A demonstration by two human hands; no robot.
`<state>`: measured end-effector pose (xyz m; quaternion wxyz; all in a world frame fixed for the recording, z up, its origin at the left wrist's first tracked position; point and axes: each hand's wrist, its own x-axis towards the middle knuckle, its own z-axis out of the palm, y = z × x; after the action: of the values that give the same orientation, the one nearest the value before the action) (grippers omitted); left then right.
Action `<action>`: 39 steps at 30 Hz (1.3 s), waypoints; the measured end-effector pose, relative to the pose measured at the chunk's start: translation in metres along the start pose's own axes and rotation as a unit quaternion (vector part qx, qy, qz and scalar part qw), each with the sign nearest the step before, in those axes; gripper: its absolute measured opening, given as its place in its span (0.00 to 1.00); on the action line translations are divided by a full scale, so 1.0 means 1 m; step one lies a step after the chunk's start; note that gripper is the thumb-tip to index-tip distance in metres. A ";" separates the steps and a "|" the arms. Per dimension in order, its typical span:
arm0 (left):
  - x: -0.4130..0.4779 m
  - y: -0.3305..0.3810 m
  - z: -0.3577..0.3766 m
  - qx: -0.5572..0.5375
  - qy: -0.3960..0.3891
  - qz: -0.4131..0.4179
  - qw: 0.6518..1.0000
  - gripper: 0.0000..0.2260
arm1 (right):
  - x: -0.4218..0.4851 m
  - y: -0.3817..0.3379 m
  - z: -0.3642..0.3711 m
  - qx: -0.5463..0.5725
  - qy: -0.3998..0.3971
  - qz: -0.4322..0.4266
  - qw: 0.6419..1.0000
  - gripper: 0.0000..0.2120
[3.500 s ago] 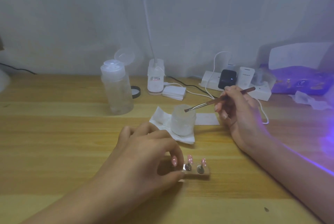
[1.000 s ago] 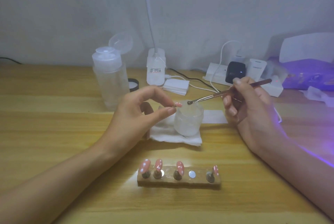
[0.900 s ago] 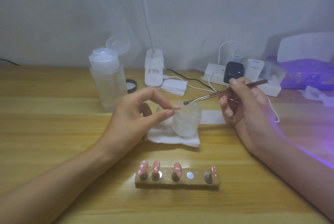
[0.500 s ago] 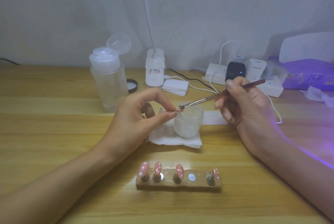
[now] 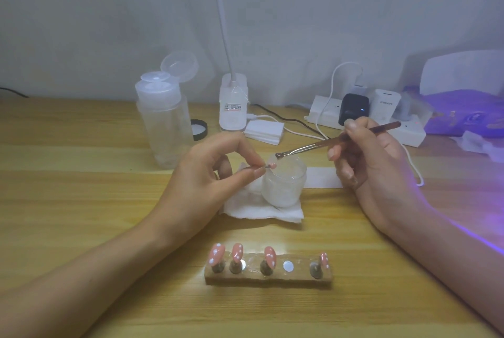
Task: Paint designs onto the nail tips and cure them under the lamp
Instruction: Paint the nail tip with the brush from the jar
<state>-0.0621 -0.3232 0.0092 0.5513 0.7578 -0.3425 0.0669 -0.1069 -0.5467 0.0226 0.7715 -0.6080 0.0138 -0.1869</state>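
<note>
Nearest you, the holder [image 5: 268, 273] on the table [image 5: 81, 201] carries four pink tips [image 5: 270, 256]. Your left hand [image 5: 207, 176] pinches a fifth tip [image 5: 272, 165], seemingly on a stud, before the jar [image 5: 283, 185]. Your right hand [image 5: 373, 166] clamps its fingers on the brush [image 5: 335, 142], bristles just above that tip.

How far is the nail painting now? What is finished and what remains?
Done, apparently: four pink nail tips stand on the wooden block, the leftmost two showing white dots. In hand: the left hand pinches a fifth pink tip; the right hand holds the thin brush near it. Left: finishing it, refilling the empty silver slot, curing under the purple-lit lamp.
</note>
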 end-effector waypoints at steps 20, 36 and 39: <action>0.000 -0.007 -0.002 0.047 -0.004 0.059 0.997 0.03 | 0.000 0.001 0.002 -0.033 -0.018 -0.012 0.999 0.13; 0.001 -0.006 -0.001 0.041 -0.001 0.050 0.998 0.05 | 0.000 0.002 0.001 -0.031 -0.028 -0.009 0.999 0.11; 0.001 -0.006 -0.001 0.043 0.001 0.048 0.998 0.05 | 0.002 0.003 0.000 -0.041 -0.002 -0.008 0.999 0.11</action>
<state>-0.0579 -0.3223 0.0055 0.5147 0.7635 -0.3748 0.1083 -0.1044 -0.5468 0.0198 0.7443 -0.6398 0.0155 -0.1910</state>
